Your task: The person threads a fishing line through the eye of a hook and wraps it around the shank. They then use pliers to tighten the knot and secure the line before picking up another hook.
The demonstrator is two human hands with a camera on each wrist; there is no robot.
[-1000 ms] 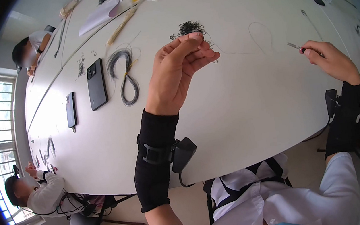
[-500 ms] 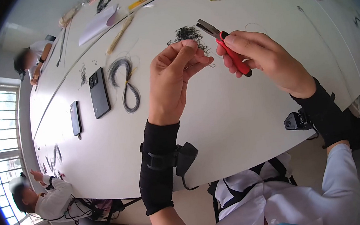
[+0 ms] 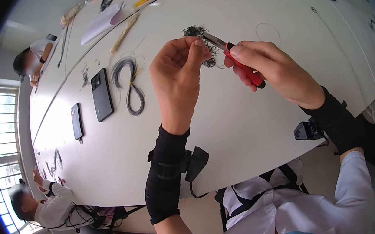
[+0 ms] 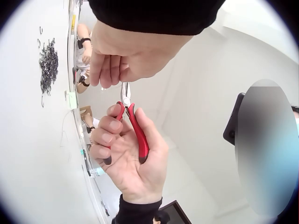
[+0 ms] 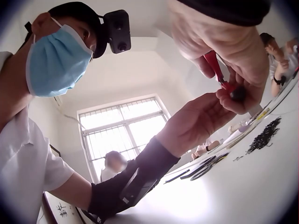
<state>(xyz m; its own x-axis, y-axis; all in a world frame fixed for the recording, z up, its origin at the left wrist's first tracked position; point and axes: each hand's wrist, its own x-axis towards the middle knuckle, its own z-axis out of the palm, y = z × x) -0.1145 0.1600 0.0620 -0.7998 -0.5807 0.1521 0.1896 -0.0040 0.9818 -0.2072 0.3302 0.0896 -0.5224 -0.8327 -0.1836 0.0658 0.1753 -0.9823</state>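
My left hand (image 3: 174, 69) is raised over the table, thumb and forefinger pinched together at a small wire hook that the fingers mostly hide. Red-handled pliers (image 3: 254, 79) are gripped in my right hand (image 3: 279, 61), the thumb along the upper handle. Their grey metal nose points left and reaches the left fingertips. In the left wrist view the nose of the pliers (image 4: 126, 93) meets the left hand (image 4: 140, 56) from below, and the right fingers curl around the handles. A pile of small black wire hooks (image 3: 193, 30) lies on the table behind the left fingers.
Left of my hands lie a tied coil of grey wire (image 3: 137, 104), a large dark phone (image 3: 102, 94) and a smaller phone (image 3: 77, 121). A thin wire loop (image 3: 266, 24) rests behind the right hand. Other people sit around the white table (image 3: 237, 139).
The right hand has come in from the far right with the pliers, and their nose has closed in on the left fingertips. The left hand has turned slightly and shifted left.
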